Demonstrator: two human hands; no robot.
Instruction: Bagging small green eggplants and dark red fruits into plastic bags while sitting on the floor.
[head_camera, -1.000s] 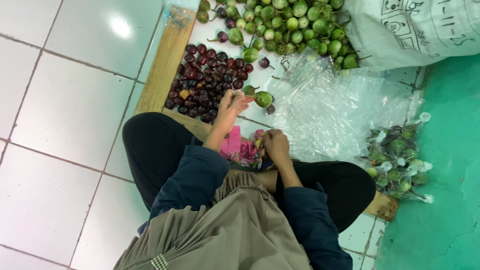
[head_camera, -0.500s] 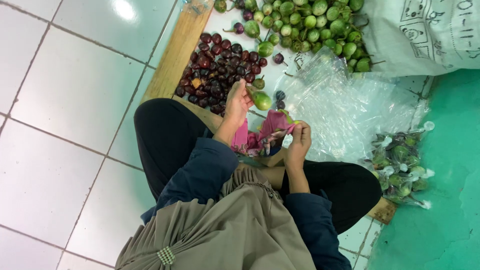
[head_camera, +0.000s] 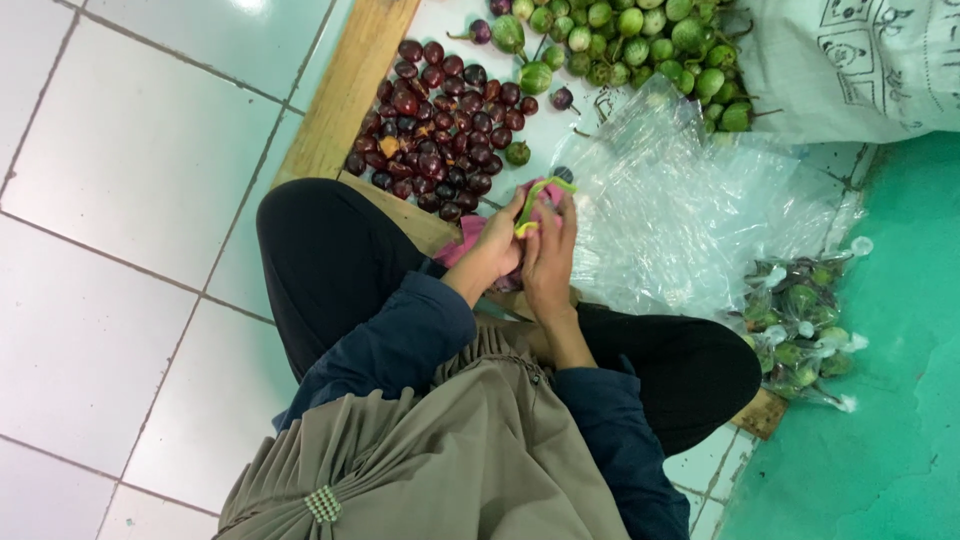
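Note:
My left hand (head_camera: 497, 240) and my right hand (head_camera: 549, 252) are together above my lap, fingers closed around a small pink object with a bright green band (head_camera: 540, 193) around its top. A pink bag or cloth (head_camera: 462, 240) shows beneath my left wrist. Just beyond the hands lies a pile of small dark purple round eggplants (head_camera: 437, 128), with one green eggplant (head_camera: 517, 153) at its edge. What exactly the pink object is cannot be made out.
A heap of green round eggplants (head_camera: 640, 40) lies at the far side beside a white sack (head_camera: 860, 60). Clear plastic bags (head_camera: 680, 215) spread to the right. Packed bags of eggplants (head_camera: 805, 330) sit on the green floor. A wooden board edge (head_camera: 345, 85) borders the white tiles.
My left hand has drawn back from the eggplants near the purple pile and joined my right hand. Both now hold the pink, green-banded object higher, nearer the pile.

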